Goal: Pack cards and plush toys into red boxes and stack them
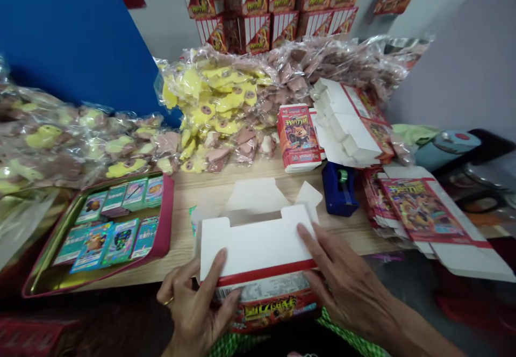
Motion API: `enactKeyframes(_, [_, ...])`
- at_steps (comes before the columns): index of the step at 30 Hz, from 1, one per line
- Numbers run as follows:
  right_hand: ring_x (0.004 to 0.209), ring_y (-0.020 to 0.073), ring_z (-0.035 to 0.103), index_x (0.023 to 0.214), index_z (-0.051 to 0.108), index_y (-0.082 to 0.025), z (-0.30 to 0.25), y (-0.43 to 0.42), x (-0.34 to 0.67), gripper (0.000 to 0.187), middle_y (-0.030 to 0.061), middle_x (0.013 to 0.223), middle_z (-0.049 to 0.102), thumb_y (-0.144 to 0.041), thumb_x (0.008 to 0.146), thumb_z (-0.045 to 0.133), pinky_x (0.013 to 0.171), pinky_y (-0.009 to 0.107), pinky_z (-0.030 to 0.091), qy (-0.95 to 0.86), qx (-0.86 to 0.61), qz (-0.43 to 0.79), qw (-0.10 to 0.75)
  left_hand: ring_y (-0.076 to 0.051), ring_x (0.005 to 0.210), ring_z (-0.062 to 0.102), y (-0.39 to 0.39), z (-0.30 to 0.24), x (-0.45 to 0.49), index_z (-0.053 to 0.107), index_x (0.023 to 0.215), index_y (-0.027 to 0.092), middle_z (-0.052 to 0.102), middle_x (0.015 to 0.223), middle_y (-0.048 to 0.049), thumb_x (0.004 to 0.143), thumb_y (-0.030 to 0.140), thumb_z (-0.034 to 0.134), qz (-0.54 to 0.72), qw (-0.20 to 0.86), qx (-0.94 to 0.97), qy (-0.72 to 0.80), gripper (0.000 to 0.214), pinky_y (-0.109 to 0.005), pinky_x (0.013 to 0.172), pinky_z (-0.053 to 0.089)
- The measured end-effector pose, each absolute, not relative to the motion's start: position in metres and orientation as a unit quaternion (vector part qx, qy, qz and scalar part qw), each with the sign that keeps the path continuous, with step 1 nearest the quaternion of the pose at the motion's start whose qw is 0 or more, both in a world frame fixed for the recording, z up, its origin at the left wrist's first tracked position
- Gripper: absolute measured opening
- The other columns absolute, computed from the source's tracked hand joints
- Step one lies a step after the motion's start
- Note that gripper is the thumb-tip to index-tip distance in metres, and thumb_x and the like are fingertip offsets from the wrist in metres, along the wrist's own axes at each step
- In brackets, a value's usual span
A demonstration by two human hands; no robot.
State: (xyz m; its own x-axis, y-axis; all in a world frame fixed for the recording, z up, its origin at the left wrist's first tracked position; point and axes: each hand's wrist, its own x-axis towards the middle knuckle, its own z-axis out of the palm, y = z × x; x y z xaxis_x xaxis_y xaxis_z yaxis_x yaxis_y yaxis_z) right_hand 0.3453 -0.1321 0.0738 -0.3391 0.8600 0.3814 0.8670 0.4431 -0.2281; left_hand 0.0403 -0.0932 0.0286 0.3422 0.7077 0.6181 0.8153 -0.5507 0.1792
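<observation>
A printed red and white cardboard box [258,255] lies at the table's near edge with its white flaps open. My left hand [197,308] grips its lower left corner, thumb pressed on the white flap and fingers under the box. My right hand [346,287] lies on the box's right side, fingers stretched along the flap edge and the red printed side.
A red tin tray [163,238] of small card packs sits at left. Bags of yellow and pink plush toys [226,104] fill the back. A finished box [297,137], folded boxes [350,123], a blue tape dispenser [339,187] and flat box blanks [423,209] lie to the right.
</observation>
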Motion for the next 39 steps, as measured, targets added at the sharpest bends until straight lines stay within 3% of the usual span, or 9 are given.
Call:
enactKeyframes(6, [0.147, 0.041, 0.038, 0.093, 0.066, -0.017, 0.097, -0.138, 0.347, 0.017, 0.0121, 0.173, 0.013, -0.016, 0.098, 0.05, 0.111, 0.062, 0.048, -0.832, -0.519, 0.13, 0.15, -0.035, 0.145, 0.042, -0.103, 0.034, 0.048, 0.072, 0.1, 0.029, 0.035, 0.165, -0.0037, 0.089, 0.012, 0.063, -0.435, -0.028, -0.786, -0.438, 0.023, -0.056, 0.112, 0.039])
enactKeyframes(9, [0.157, 0.0385, 0.016, 0.129, 0.061, -0.015, 0.091, -0.137, 0.351, 0.032, 0.0136, 0.174, 0.003, -0.017, 0.1, 0.049, 0.12, 0.062, 0.037, -0.825, -0.512, 0.139, 0.196, -0.032, 0.145, 0.046, -0.106, 0.04, 0.058, 0.054, 0.141, 0.033, 0.029, 0.169, -0.0073, 0.091, 0.013, 0.062, -0.472, -0.136, -0.726, -0.481, 0.054, -0.049, 0.11, 0.049])
enactKeyframes(12, [0.159, 0.0349, 0.002, 0.166, 0.002, -0.012, 0.076, -0.132, 0.358, 0.079, 0.0179, 0.172, -0.008, -0.032, 0.105, 0.048, 0.122, 0.06, 0.032, -0.786, -0.531, 0.155, 0.276, -0.033, 0.151, 0.04, -0.103, 0.046, 0.061, 0.019, 0.164, 0.028, 0.028, 0.17, -0.0114, 0.098, 0.026, 0.057, -0.451, -0.235, -0.685, -0.522, 0.076, -0.047, 0.116, 0.047])
enactKeyframes(16, [0.159, 0.0286, 0.012, 0.167, -0.007, -0.019, 0.067, -0.117, 0.369, 0.079, 0.0131, 0.173, 0.005, -0.049, 0.109, 0.036, 0.126, 0.053, 0.027, -0.807, -0.475, 0.243, 0.253, -0.03, 0.156, 0.031, -0.086, 0.056, 0.048, 0.034, 0.161, 0.03, 0.04, 0.165, -0.0052, 0.102, 0.03, 0.048, -0.331, -0.275, -0.791, -0.435, 0.061, -0.048, 0.126, 0.033])
enactKeyframes(23, [0.143, 0.0326, 0.049, 0.144, 0.062, -0.018, 0.096, -0.087, 0.374, 0.05, 0.0133, 0.145, 0.061, -0.045, 0.108, 0.04, 0.123, 0.06, 0.03, -0.854, -0.378, 0.34, 0.108, -0.036, 0.145, 0.049, -0.061, 0.087, 0.032, 0.063, 0.141, 0.029, 0.061, 0.148, -0.0069, 0.096, 0.048, 0.059, -0.068, -0.331, -0.861, -0.381, 0.049, -0.063, 0.121, 0.036])
enactKeyframes(27, [0.153, 0.0292, 0.034, 0.157, 0.045, -0.027, 0.083, -0.085, 0.38, 0.053, 0.007, 0.163, 0.04, -0.049, 0.109, 0.038, 0.125, 0.057, 0.028, -0.77, -0.438, 0.412, 0.213, -0.031, 0.136, 0.058, -0.04, 0.085, 0.038, 0.069, 0.133, 0.028, 0.068, 0.14, -0.0072, 0.102, 0.059, 0.039, -0.21, -0.432, -0.729, -0.488, 0.052, -0.054, 0.115, 0.046])
enactKeyframes(30, [0.153, 0.0305, 0.033, 0.161, 0.035, -0.032, 0.059, -0.075, 0.383, 0.058, 0.0069, 0.167, 0.033, -0.052, 0.107, 0.042, 0.123, 0.059, 0.029, -0.642, -0.528, 0.423, 0.36, -0.03, 0.131, 0.06, -0.013, 0.067, 0.045, 0.061, 0.136, 0.022, 0.064, 0.142, -0.0128, 0.092, 0.06, 0.059, -0.36, -0.421, -0.614, -0.562, 0.058, -0.049, 0.111, 0.048])
enactKeyframes(35, [0.144, 0.0337, 0.046, 0.161, 0.032, -0.024, 0.027, -0.021, 0.368, 0.08, 0.0175, 0.161, 0.042, -0.044, 0.09, 0.065, 0.112, 0.056, 0.043, -0.581, -0.544, 0.476, 0.374, -0.028, 0.103, 0.072, 0.024, 0.039, 0.062, 0.046, 0.149, 0.017, 0.07, 0.13, -0.0171, 0.067, 0.048, 0.086, -0.319, -0.602, -0.539, -0.495, 0.096, -0.039, 0.084, 0.058])
enactKeyframes(39, [0.112, 0.0309, 0.069, 0.133, 0.065, -0.017, 0.021, 0.012, 0.355, 0.05, 0.0138, 0.123, 0.073, -0.03, 0.085, 0.06, 0.098, 0.047, 0.053, -0.665, -0.477, 0.47, 0.331, -0.022, 0.074, 0.072, 0.027, 0.034, 0.069, 0.074, 0.117, 0.013, 0.079, 0.092, -0.0076, 0.078, 0.043, 0.075, -0.259, -0.574, -0.624, -0.462, 0.049, -0.028, 0.062, 0.054])
